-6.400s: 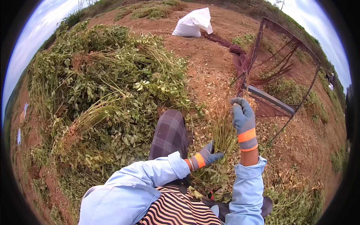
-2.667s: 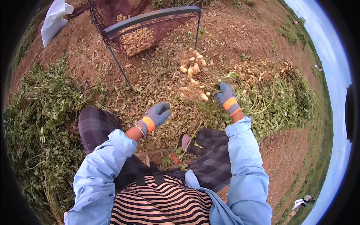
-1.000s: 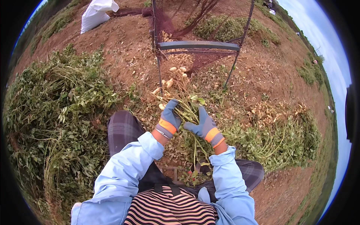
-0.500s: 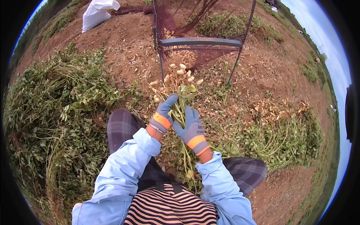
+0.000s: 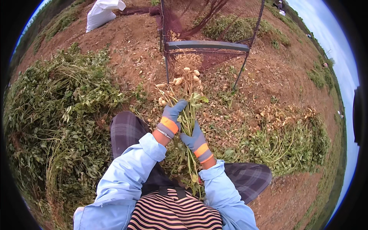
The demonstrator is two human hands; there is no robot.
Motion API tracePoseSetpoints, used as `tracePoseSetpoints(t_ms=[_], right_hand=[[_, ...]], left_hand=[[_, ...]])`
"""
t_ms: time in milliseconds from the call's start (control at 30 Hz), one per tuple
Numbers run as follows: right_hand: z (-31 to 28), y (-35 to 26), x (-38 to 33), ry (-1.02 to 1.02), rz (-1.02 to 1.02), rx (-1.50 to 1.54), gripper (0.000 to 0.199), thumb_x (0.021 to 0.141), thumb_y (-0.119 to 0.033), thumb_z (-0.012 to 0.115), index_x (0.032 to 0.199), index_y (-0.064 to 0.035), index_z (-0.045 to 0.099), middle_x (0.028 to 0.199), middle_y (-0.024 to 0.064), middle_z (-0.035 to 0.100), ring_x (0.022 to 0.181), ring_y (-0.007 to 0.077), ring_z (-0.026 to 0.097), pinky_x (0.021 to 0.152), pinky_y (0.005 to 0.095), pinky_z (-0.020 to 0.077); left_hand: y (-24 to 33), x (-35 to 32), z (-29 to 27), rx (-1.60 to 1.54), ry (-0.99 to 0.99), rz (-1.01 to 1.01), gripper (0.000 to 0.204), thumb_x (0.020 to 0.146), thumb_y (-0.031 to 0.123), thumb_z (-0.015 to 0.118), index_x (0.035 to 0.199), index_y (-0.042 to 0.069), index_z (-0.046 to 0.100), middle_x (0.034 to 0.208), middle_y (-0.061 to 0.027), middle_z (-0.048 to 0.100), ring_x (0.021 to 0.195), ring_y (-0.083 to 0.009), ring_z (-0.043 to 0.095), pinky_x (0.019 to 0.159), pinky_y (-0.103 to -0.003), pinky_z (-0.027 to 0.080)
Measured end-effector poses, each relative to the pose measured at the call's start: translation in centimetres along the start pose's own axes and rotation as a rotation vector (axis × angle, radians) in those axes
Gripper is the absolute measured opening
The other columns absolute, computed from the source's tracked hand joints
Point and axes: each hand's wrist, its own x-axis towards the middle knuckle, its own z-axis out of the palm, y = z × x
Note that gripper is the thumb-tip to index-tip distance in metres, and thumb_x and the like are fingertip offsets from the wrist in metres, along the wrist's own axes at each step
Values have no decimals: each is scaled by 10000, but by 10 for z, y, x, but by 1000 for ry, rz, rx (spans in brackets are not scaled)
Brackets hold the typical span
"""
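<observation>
Both my hands wear blue-grey gloves with orange cuffs and grip one bundle of pulled peanut plants [image 5: 188,115]. My left hand [image 5: 171,117] holds the stems higher up, near the roots. My right hand [image 5: 194,138] grips the same stems just below it. The pale pods [image 5: 182,78] hang at the far end of the bundle, close to the grey bar [image 5: 207,46] of a metal frame with dark red netting [image 5: 199,17]. More pods lie inside the net [image 5: 189,59].
A large heap of green plants [image 5: 57,107] lies to my left, and a smaller spread of plants [image 5: 291,134] to my right. A white sack [image 5: 101,13] sits at the far left on bare brown soil. My legs in checked trousers rest on the ground.
My hands have closed together on the plant bundle and lifted its pod end toward the frame's bar; my right hand slid lower on the stems.
</observation>
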Motion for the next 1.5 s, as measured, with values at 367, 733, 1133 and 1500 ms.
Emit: tracePoseSetpoints(t_ms=[367, 733, 1133, 1500], right_hand=[[-30, -28, -6, 111, 135, 225, 375, 701, -89, 618, 1048, 4, 509, 826, 48, 585, 687, 113, 540, 605, 242, 443], [-35, -3, -13, -92, 234, 795, 239, 747, -85, 588, 945, 38, 534, 700, 102, 577, 551, 196, 568, 490, 296, 466], [-29, 13, -17, 77, 175, 499, 254, 735, -68, 596, 963, 28, 538, 716, 96, 591, 556, 186, 575, 481, 290, 467], [-35, -15, -28, 60, 279, 750, 342, 709, -68, 604, 1024, 14, 499, 730, 131, 581, 543, 215, 555, 478, 323, 459]], left_hand=[[23, -9, 13, 468, -202, 28, 675, 744, 255, 675, 1240, -56, 339, 1058, -81, 511, 918, -123, 524, 799, -250, 433], [9, -7, 8, 670, -271, 258, 497, 715, 138, 689, 1142, -3, 478, 941, -31, 532, 837, -102, 531, 752, -238, 446], [8, 4, -7, 909, -292, 147, 501, 694, 229, 717, 1082, -10, 508, 814, 5, 541, 713, -64, 490, 650, -219, 425], [18, -15, 8, 732, -342, -28, 281, 747, 173, 656, 942, 12, 533, 802, -27, 569, 704, -84, 533, 632, -231, 462]])
